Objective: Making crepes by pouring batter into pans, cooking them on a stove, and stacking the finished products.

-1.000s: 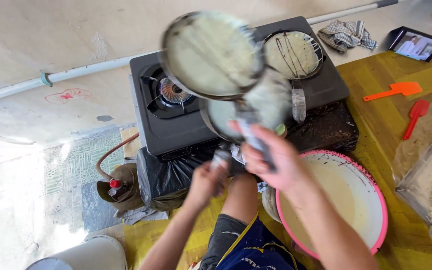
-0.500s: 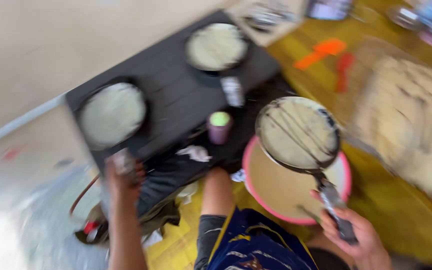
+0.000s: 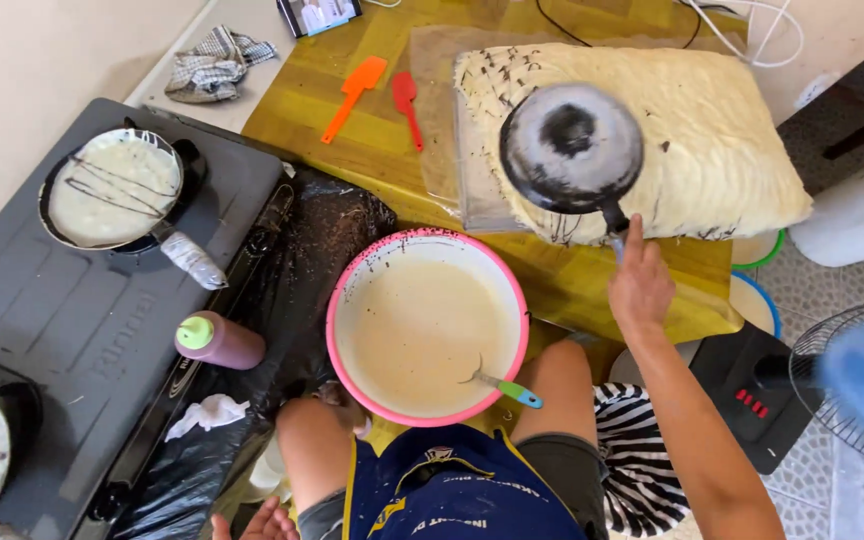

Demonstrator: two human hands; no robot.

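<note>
The right hand reaches forward with the arm stretched out, its fingers closed around the handle of a small black frying pan. The pan is turned upside down, just beyond the fingertips, over a pile of thin pale crepes on the yellow worktop. The left hand hangs low near the knee, fingers loosely spread, holding nothing. Nearer than the right hand's fingers, a pink-rimmed bowl holds pale batter and a spoon. On the stove, another pan holds a crepe.

A pink-rimmed white bowl holds cream batter; at its 12 o'clock lie an orange spatula and a red one; the black pan shows grey.
</note>
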